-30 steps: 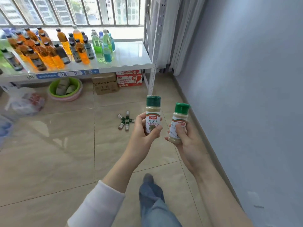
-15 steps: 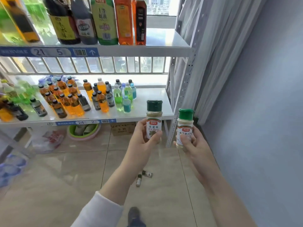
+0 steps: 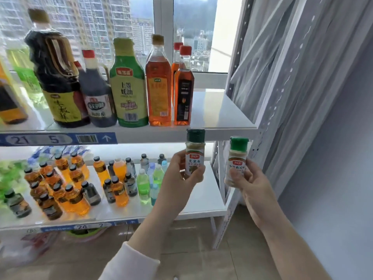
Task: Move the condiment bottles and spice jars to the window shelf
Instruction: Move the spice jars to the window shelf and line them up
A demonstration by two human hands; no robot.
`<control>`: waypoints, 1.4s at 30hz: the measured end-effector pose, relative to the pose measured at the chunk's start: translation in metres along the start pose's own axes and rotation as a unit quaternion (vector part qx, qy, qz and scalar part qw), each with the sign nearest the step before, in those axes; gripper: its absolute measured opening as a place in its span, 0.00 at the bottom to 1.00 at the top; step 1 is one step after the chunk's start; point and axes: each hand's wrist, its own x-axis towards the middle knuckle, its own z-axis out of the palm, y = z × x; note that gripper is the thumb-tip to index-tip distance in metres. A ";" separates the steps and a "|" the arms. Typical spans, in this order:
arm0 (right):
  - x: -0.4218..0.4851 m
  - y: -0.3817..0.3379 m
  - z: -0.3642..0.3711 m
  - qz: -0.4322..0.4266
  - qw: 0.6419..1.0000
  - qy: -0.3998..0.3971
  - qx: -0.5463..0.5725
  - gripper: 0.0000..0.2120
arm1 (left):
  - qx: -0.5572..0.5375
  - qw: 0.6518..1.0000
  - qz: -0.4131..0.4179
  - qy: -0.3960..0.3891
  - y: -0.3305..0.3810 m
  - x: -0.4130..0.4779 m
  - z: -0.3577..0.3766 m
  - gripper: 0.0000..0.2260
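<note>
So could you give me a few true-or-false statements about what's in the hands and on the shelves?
1. Each hand holds a green-capped spice jar. True: left hand holds the left jar, right hand the right jar.
2. Both jars stand on the upper shelf. False: both are held in front of it, below its edge.
3. The upper shelf's right end is bare. True.
4. The lower shelf holds only large bottles. False: many small bottles.

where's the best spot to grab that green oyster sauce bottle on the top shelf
Probably the narrow neck just under the cap of the green bottle, coming from the front. Its body is wide and flanked closely by the dark vinegar bottle and the orange oil bottle, so a hand has little room at the sides. It stands upright at the shelf edge.
</note>
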 end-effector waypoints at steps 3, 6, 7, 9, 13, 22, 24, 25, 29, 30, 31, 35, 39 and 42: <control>0.049 0.005 0.004 0.007 1.000 -0.003 -0.020 0.25 | 0.004 1.000 -0.003 -0.011 -0.005 0.042 0.002 0.14; 0.106 0.004 0.002 -0.004 0.999 -0.025 -0.029 0.21 | 0.011 1.000 -0.004 -0.014 -0.007 0.084 0.010 0.13; 0.127 0.003 0.001 -0.011 0.999 -0.037 -0.033 0.19 | 0.012 1.000 -0.001 -0.014 -0.007 0.098 0.015 0.13; 0.171 0.002 -0.003 -0.023 0.997 -0.060 -0.038 0.19 | 0.009 1.000 0.003 -0.006 -0.009 0.126 0.027 0.14; 0.260 -0.001 -0.011 -0.040 0.995 -0.078 -0.050 0.19 | 0.002 0.999 -0.015 0.033 -0.016 0.182 0.057 0.16; 0.434 -0.002 0.028 -0.062 0.981 -0.119 -0.138 0.17 | 0.018 0.993 -0.059 0.097 -0.030 0.283 0.095 0.17; 0.457 -0.002 0.045 -0.049 0.982 -0.138 -0.123 0.18 | 0.029 0.991 -0.070 0.110 -0.035 0.296 0.098 0.18; 0.466 0.000 0.052 -0.030 0.983 -0.149 -0.103 0.21 | 0.031 0.990 -0.077 0.111 -0.037 0.300 0.100 0.18; 0.502 0.021 0.074 0.027 0.985 -0.157 -0.065 0.29 | 0.037 0.986 -0.084 0.137 -0.044 0.312 0.099 0.17; 0.512 0.027 0.078 0.015 0.984 -0.159 -0.082 0.27 | 0.047 0.984 -0.084 0.147 -0.047 0.315 0.097 0.16; 0.520 0.032 0.082 -0.003 0.982 -0.156 -0.105 0.22 | 0.056 0.983 -0.087 0.154 -0.050 0.318 0.095 0.16; 0.546 0.041 0.093 -0.050 0.977 -0.132 -0.160 0.20 | 0.036 0.982 -0.088 0.165 -0.055 0.325 0.090 0.16; 0.564 0.046 0.098 -0.066 0.973 -0.128 -0.179 0.20 | 0.024 0.982 -0.087 0.165 -0.056 0.330 0.090 0.15; 0.568 0.049 0.101 -0.070 0.972 -0.115 -0.192 0.22 | 0.022 0.982 -0.088 0.163 -0.057 0.333 0.089 0.15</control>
